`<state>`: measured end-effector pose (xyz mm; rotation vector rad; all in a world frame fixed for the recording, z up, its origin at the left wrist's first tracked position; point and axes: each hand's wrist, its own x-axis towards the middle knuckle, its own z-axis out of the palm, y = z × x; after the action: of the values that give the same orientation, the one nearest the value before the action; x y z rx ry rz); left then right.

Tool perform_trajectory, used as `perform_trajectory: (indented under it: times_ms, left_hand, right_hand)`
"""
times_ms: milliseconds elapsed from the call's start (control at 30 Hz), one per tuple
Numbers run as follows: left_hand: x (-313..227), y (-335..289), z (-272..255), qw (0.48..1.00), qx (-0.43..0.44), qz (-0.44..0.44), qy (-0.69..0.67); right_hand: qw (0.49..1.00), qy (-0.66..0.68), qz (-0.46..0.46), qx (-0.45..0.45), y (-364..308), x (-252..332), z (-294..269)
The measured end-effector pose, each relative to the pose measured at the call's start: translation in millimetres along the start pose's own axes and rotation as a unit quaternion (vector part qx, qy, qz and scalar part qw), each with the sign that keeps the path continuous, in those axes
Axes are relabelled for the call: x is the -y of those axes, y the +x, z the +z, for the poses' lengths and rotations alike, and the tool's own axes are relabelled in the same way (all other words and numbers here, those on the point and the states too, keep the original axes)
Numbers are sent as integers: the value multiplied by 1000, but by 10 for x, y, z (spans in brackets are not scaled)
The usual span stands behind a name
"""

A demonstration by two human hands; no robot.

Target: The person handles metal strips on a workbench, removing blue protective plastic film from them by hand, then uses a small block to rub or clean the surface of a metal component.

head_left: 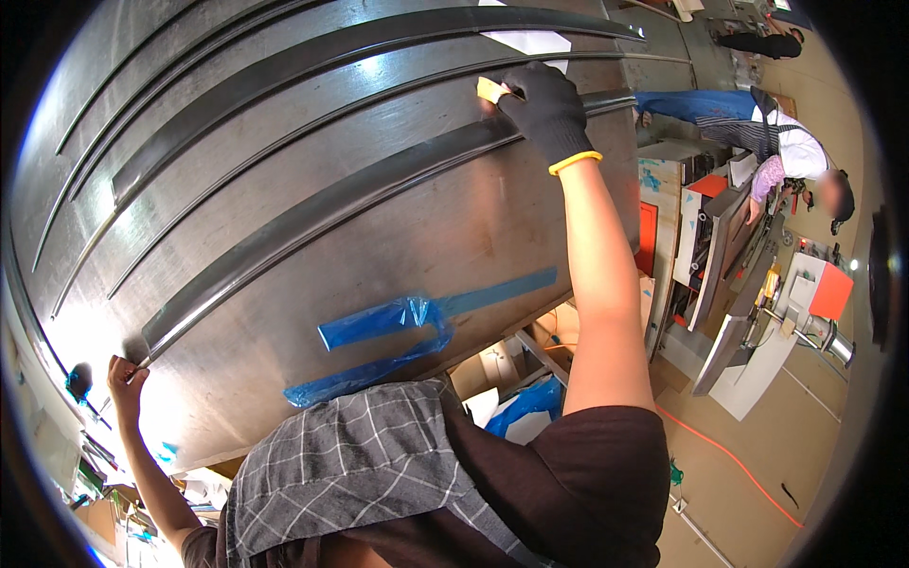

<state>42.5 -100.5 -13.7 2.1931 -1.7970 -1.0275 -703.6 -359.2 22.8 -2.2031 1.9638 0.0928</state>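
Right hand (547, 106), black glove with yellow cuff, pinching small yellow pad (490, 90) against long dark metal strip (360, 204) at far right of steel desk (398, 275). Left hand (125, 377), bare, curled pinching strip's near-left end. Crumpled blue film (407, 327) stuck near desk's near edge. White sheet (530, 40) far. Cardboard boxes (492, 364) under desk.
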Motion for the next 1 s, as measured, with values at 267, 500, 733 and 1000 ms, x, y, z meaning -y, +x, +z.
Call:
perform_trajectory:
  times_ms: [267,500,733,1000]
  left_hand:
    - [-95,56,-11,1000,2,-3,5]
    - [-44,-156,210,982,-124,85,116]
    - [-156,-71,190,990,-102,64,76]
    - [-130,14,139,995,-56,46,66]
  right_hand:
    - [998,-14,26,-56,43,-84,92]
    - [834,377,227,-332,-1040,-287,54]
    - [730,536,387,-176,-1615,78,230]
    - [928,199,312,-51,-1350,89,511]
